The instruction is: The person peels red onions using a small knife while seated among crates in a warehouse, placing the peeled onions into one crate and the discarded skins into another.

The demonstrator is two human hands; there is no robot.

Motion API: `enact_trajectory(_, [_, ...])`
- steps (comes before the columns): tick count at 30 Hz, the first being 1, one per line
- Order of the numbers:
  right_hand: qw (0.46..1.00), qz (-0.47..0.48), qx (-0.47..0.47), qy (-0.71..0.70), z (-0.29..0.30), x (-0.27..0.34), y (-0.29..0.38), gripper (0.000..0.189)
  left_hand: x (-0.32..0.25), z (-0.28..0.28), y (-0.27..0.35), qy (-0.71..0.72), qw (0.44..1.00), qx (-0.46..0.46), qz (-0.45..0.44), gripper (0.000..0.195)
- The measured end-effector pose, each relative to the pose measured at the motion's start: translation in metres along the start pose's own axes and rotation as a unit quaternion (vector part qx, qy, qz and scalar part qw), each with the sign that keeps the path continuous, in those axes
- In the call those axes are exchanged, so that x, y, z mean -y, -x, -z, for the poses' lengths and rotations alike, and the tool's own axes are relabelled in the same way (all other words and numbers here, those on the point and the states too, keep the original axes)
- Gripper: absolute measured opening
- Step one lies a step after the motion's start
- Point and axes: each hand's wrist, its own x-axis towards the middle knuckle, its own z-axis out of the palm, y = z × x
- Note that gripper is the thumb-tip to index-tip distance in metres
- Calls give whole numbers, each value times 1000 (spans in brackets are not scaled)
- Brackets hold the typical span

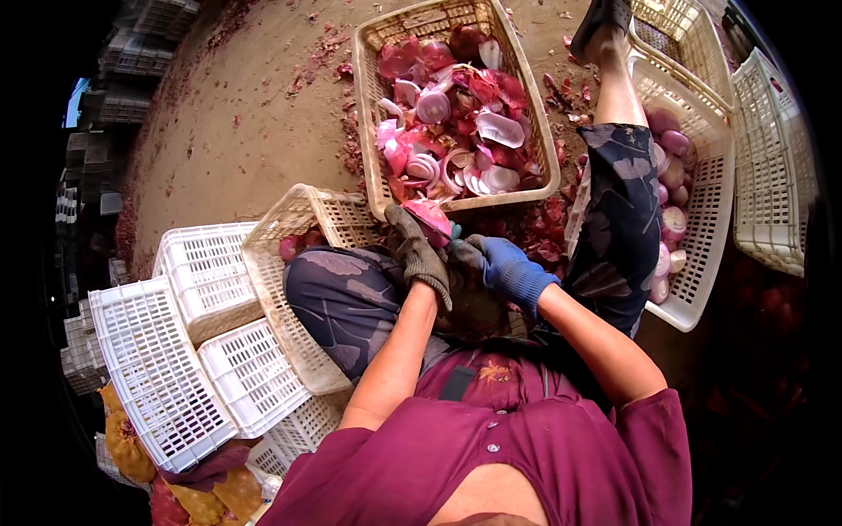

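My left hand (416, 253), in a dirty grey glove, grips a red onion (431, 220) just below the near rim of a crate of onion scraps (556, 172). My right hand (503, 266) wears a blue glove with dark, soiled fingers. Its curled fingers meet the near right side of the onion. A small teal bit shows between them; whether it is a glove tip or a tool handle is unclear. Inside that crate lie red skins, cut onion slices (426, 167) and hollow outer layers.
On the right, a white crate (714, 197) holds peeled onions (674, 174). An upright crate (766, 164) stands beyond it. A beige crate (279, 263) touches my left knee, beside stacked white crates (161, 375). Mesh sacks (128, 447) lie lower left. Skins litter the dirt floor (217, 151).
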Motion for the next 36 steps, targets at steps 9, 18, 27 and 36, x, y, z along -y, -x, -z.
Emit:
enact_trajectory(9, [998,-66,3,-6,-5,-4,-31,50,9,9,-22,-156,975,-77,-141,83])
enact_trajectory(18, [997,-32,-27,-67,-27,-40,-51,43,22,57,-44,-357,910,25,-210,95])
enact_trajectory(27, [891,-139,74,-425,-42,-75,-65,39,22,81,-62,-175,963,143,-143,95])
enact_trajectory(36, [908,-131,-90,-389,-6,13,-27,68,-93,-22,-2,107,951,288,36,69])
